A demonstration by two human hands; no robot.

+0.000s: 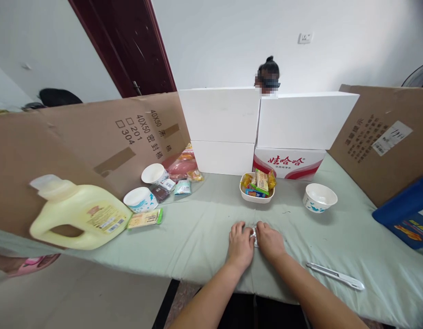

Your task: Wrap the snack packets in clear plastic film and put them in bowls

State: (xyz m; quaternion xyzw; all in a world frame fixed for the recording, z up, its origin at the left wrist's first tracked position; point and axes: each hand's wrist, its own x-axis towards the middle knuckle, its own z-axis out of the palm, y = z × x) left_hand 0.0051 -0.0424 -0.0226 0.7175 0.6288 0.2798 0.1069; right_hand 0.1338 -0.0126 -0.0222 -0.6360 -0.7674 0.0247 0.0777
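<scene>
A small, shiny, crinkled piece of clear or silvery wrapper [255, 236] lies at the front of the table, between my two hands. My left hand [241, 246] has its fingers curled down and its thumb side pressed against the wrapper. From the other side my right hand [270, 241] grips it, fingers bent and closed. The fingertips partly hide it, so its contents cannot be made out. Just beyond the hands stands a white bowl [255, 198] filled with packaged snacks [261, 181]. To the right of my right forearm rests a white utility knife [335, 275].
At left are a yellow jug [106, 219], two paper bowls [140, 199] and several snack packets [145, 218]. Another paper bowl [320, 198] and a blue container [406, 212] stand at right. White boxes [225, 116] and cardboard [60, 137] wall the table; a person [269, 73] is behind.
</scene>
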